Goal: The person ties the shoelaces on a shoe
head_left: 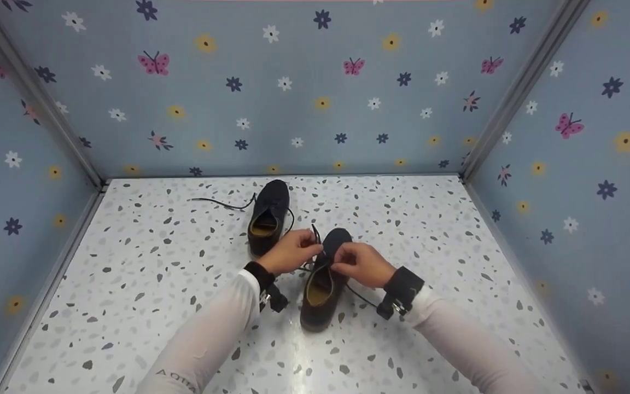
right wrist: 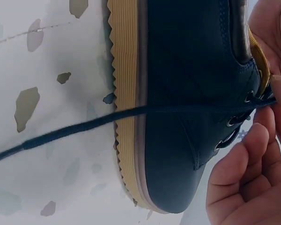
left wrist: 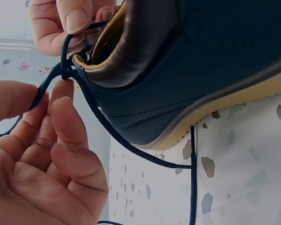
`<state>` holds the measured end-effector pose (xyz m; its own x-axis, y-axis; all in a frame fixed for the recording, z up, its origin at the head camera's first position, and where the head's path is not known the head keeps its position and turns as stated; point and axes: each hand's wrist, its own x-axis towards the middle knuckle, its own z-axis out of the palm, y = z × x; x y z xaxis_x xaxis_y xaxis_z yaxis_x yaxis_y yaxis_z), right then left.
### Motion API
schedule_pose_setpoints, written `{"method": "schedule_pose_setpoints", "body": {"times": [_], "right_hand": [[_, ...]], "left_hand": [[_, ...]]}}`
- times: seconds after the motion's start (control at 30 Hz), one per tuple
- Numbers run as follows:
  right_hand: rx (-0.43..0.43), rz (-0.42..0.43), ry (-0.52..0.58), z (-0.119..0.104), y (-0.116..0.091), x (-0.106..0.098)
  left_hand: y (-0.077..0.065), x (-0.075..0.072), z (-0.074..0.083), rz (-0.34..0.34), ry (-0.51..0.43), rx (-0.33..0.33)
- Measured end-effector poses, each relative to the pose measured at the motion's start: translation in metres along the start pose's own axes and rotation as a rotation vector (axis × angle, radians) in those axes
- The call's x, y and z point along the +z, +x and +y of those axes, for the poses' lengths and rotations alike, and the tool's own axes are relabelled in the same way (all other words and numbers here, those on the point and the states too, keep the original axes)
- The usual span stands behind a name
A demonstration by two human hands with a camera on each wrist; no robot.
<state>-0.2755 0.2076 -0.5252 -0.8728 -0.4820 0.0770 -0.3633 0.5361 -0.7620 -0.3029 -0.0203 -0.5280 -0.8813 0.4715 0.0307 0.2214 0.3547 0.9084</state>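
Note:
A dark navy lace-up shoe (head_left: 339, 241) with a tan ridged sole (right wrist: 126, 70) stands on the floor between both hands. In the left wrist view my left hand (left wrist: 51, 159) pinches a dark shoelace (left wrist: 42, 91) between thumb and index finger, beside the shoe's collar. My right hand (head_left: 365, 265) pinches lace at the top of the shoe's opening, and a loop of it shows under the right thumb (left wrist: 77, 21). One loose lace end (right wrist: 84, 125) runs across the shoe's side to the floor. My left hand (head_left: 291, 251) is left of the tongue area.
The matching shoe (head_left: 272, 200) stands to the left and farther off, its lace (head_left: 222, 204) trailing loose leftward. The speckled white floor (head_left: 413, 230) is bounded by blue flower-patterned panels (head_left: 304, 71) at the back and both sides.

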Motion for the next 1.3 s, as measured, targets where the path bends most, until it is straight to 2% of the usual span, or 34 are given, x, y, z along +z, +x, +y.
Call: {"method": "schedule_pose_setpoints", "body": {"times": [0.17, 0.33, 0.53, 0.8, 1.07, 1.3], "right_hand": [[0.04, 0.029, 0.062, 0.004, 0.004, 0.0], [0.051, 0.011, 0.038, 0.006, 0.01, -0.001], [0.011, 0.0, 0.01, 0.004, 0.013, -0.001], [0.041, 0.037, -0.014, 0.006, 0.012, 0.004], [0.081, 0.108, -0.058, 0.007, 0.011, 0.012], [0.042, 0.184, -0.062, 0.006, 0.01, 0.015]], "left_hand": [[-0.001, 0.001, -0.002, -0.007, -0.067, 0.004], [-0.002, 0.002, -0.003, -0.027, -0.112, 0.006], [-0.003, 0.003, -0.003, -0.021, -0.095, 0.008], [-0.005, 0.004, -0.005, -0.014, -0.124, 0.046], [-0.016, -0.001, -0.004, -0.039, -0.051, 0.068], [-0.025, -0.001, 0.002, -0.05, 0.128, 0.21]]}}
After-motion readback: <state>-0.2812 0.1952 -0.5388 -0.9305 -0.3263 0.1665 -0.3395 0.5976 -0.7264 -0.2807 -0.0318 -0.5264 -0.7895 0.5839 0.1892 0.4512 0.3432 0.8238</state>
